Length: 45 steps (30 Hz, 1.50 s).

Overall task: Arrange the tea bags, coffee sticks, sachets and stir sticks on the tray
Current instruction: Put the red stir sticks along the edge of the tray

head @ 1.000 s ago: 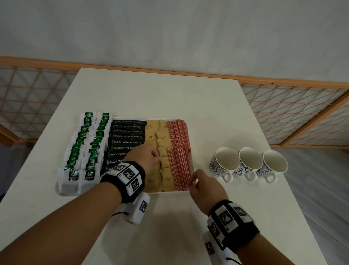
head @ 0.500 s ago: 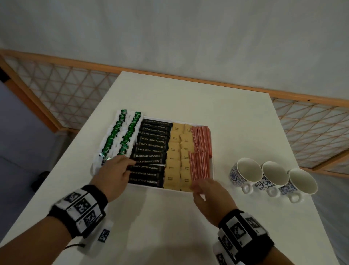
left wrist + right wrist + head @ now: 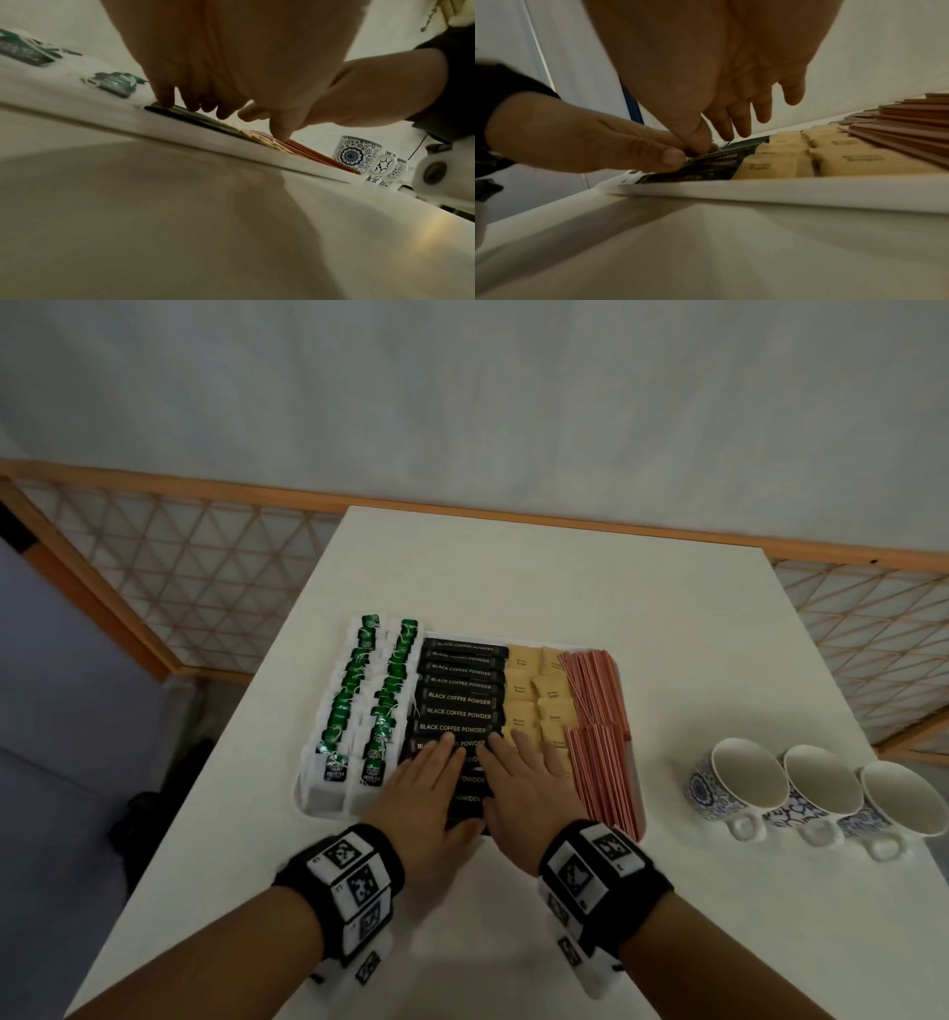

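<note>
While both hands [image 3: 482, 783] press flat, coffee sticks [image 3: 462, 699] lie crosswise, left-right.

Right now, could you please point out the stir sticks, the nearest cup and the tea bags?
Stir sticks [image 3: 606, 762], head view, middle of the near bundle.
Nearest cup [image 3: 739, 775], head view, inside its bowl.
Tea bags [image 3: 359, 690], head view, green tags of the rows.

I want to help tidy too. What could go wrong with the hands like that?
Both hands, left and right, lie flat on the coffee sticks. A sideways slip might push them into the sachets. The stir sticks sit loose by the tray edge and could roll off.
</note>
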Motion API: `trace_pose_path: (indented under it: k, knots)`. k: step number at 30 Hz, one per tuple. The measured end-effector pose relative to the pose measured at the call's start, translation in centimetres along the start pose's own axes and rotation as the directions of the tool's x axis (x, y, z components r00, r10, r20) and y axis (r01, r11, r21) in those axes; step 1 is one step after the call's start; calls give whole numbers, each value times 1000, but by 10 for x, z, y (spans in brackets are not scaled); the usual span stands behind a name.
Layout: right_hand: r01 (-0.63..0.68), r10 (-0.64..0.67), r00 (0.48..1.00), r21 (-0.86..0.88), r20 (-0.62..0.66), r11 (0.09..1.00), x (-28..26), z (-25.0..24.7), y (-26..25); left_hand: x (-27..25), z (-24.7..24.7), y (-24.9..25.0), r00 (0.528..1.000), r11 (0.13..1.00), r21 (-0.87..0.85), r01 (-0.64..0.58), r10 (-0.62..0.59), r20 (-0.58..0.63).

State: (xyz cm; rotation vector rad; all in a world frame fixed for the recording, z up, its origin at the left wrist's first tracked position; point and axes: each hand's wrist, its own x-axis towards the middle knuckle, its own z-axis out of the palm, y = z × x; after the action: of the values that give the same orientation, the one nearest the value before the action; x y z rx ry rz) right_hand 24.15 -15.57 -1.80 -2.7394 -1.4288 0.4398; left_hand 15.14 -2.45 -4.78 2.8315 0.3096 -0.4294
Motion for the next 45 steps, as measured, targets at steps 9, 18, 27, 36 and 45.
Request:
trace_pose_path:
  k: [9, 18, 27, 36, 45]
  knots:
    - [-31, 36, 997, -75, 71, 997, 8, 3, -3, 3, -7, -8, 998, 998, 20, -58, 58, 25]
    - [-49, 50, 998, -30, 41, 998, 21, -2, 2, 11, -7, -12, 997, 999, 22, -50, 48, 56]
    - [-24, 25, 999, -26, 36, 999, 17, 9, 3, 13, -3, -14, 996, 997, 58, -47, 43, 75]
    - [-304, 413, 890, 426, -193, 852, -35, 0, 66, -21, -38, -51, 929, 917, -400, 9, -155, -336]
    - [-482, 668, 740, 631, -78, 608, -75, 30, 112, -47, -27, -139, 676, 446, -732, 514, -736, 26]
